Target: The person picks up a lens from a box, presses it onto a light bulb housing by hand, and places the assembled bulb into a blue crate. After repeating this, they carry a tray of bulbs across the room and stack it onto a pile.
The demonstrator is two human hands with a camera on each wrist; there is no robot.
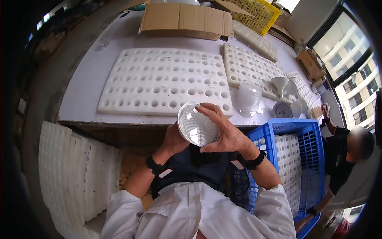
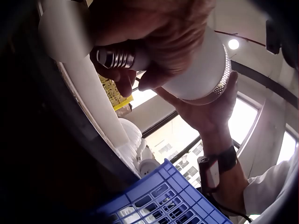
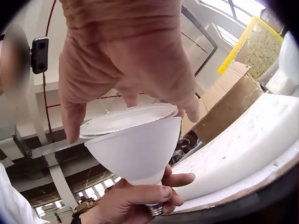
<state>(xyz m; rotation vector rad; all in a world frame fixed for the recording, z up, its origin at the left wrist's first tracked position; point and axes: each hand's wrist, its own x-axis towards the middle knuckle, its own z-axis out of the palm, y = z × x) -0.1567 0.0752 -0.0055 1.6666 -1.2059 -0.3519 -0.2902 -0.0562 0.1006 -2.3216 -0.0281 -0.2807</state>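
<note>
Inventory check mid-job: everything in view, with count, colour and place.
Lamp cup: one, white, centre
Lens cover: one, clear, at the cup's mouth
Table: one, whitish, ahead
Foam trays: at least four, white, on the table
Loose lamp cups: several, white, table's right side
Lens stack: one, clear, beside those
Open carton: one, brown, table's far side
Mesh crate: one, yellow, beyond the carton
Slatted crate: one, blue, lower right
Foam stack: one, white, lower left
Window: at least one, black-framed, right
Second person: one, black top, far right
Shirt: one, white, lower centre
Wrist straps: two, black, one per wrist
Left hand: one, bare, fingers round the cup's neck
Right hand: one, bare, over the lens cover
</note>
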